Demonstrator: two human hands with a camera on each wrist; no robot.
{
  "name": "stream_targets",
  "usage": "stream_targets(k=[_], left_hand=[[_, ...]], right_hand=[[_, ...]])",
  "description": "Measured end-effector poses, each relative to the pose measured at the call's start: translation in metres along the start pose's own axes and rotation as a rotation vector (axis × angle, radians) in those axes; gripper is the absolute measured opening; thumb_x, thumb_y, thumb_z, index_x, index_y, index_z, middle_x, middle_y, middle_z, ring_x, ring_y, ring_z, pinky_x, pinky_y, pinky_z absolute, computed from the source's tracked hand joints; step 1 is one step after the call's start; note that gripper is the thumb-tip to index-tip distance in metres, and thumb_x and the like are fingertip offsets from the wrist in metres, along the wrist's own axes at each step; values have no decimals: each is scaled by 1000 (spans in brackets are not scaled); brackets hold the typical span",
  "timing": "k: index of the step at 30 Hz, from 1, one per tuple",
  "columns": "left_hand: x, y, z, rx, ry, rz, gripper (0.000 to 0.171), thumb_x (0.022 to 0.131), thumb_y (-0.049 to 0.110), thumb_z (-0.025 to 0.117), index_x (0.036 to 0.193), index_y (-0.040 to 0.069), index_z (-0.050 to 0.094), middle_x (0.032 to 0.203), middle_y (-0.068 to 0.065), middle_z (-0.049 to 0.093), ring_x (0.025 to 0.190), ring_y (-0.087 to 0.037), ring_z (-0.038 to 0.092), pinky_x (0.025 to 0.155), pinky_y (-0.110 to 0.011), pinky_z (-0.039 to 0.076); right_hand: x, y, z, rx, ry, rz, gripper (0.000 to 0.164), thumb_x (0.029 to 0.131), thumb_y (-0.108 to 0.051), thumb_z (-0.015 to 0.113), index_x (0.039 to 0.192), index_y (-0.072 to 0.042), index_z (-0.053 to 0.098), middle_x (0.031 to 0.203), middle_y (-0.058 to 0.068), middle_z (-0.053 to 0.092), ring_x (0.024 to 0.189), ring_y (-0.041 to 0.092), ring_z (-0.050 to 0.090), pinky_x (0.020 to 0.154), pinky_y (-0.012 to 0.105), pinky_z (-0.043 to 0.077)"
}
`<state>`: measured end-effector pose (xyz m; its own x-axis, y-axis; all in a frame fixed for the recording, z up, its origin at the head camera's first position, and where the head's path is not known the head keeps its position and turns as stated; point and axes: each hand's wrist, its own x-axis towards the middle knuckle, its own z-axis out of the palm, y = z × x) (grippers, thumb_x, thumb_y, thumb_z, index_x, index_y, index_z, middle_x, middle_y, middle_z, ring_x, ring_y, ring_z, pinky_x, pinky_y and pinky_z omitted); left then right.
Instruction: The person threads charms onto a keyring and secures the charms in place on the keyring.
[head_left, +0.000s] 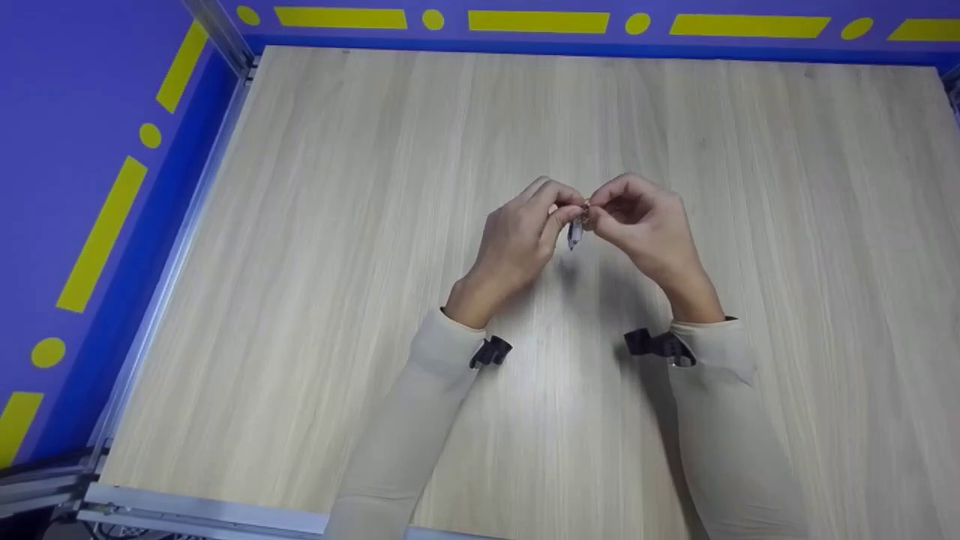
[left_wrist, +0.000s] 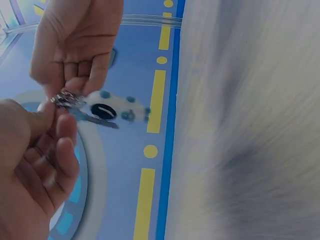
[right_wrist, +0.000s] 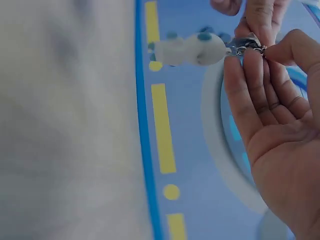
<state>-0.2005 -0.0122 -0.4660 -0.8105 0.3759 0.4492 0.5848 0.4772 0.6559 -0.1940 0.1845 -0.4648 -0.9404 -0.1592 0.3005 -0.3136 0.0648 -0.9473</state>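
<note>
A keychain with a white, teal-spotted figure charm (left_wrist: 115, 102) hangs between my two hands above the table. Its small metal chain (right_wrist: 245, 50) runs up to the fingertips. Beside the charm, in the left wrist view, dangles a flat metal piece (left_wrist: 102, 121) that looks like a key. My left hand (head_left: 517, 229) pinches the metal end between thumb and index finger. From the other side, my right hand (head_left: 651, 225) pinches the same end, thumb and index fingertip meeting at the ring. The fingertips hide most of the ring in the head view.
A wood-grain table (head_left: 337, 262) spreads beneath both hands. Blue walls (head_left: 90, 112) with yellow marks rise along its left and far sides, with a metal rail (head_left: 172, 217) at the left edge. Black straps (head_left: 491, 351) sit at both sleeve cuffs.
</note>
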Motion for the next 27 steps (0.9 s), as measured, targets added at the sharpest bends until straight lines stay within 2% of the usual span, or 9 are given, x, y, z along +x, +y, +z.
stream_targets(k=[3,6,8,13,15,17,23,25,27], left_hand=[[0,-1,0,-60,14,45,19,106,23,65,108,4,71,105,-3,72,81,-13,65,72,-26,51],[0,-1,0,-28,22,54,20,105,25,65,107,5,71,103,-2,71,80,-13,65,71,-27,51],[0,-1,0,32,21,48,21,105,27,64,105,7,70,101,-1,70,78,-13,64,67,-29,52],[-1,1,0,161,9,2,23,105,31,63,104,10,70,100,1,70,71,-13,61,62,-35,52],[-1,2,0,164,7,-6,24,105,32,63,105,9,70,101,0,70,71,-13,62,62,-35,53],[-1,2,0,129,11,4,23,106,30,63,106,8,71,102,0,71,74,-13,63,64,-34,53],[-1,-3,2,-38,53,103,16,106,19,65,106,4,71,102,-4,71,81,-13,65,70,-28,52],[-1,-4,2,-57,65,120,16,105,19,66,105,4,71,101,-4,71,80,-13,65,70,-27,52],[-1,-4,3,-47,69,117,18,105,20,65,105,3,70,101,-4,71,78,-13,64,68,-27,51]], right_hand=[[0,0,-2,157,15,59,3,91,13,66,95,13,67,90,19,71,77,23,74,77,31,61],[0,-1,-2,174,14,66,4,91,14,65,94,12,67,90,18,70,76,22,73,77,31,61],[0,-2,-1,104,6,42,3,90,14,66,93,13,66,89,18,70,76,19,72,76,28,60],[0,-3,2,-153,-29,-72,6,88,13,66,93,13,65,89,18,70,78,16,69,77,25,58],[1,-3,2,-175,-29,-77,6,88,14,66,93,11,66,89,17,70,78,16,69,77,25,58],[1,-2,2,-109,-14,-33,6,88,14,67,93,10,67,89,17,70,77,17,70,76,26,59],[1,0,0,274,10,128,2,92,12,68,92,13,66,90,17,70,77,21,72,77,32,62],[1,-1,0,322,3,142,3,93,11,68,91,12,66,90,16,69,77,21,71,77,33,61],[1,-2,1,309,4,138,2,93,11,67,91,9,67,90,15,69,77,20,71,77,32,61]])
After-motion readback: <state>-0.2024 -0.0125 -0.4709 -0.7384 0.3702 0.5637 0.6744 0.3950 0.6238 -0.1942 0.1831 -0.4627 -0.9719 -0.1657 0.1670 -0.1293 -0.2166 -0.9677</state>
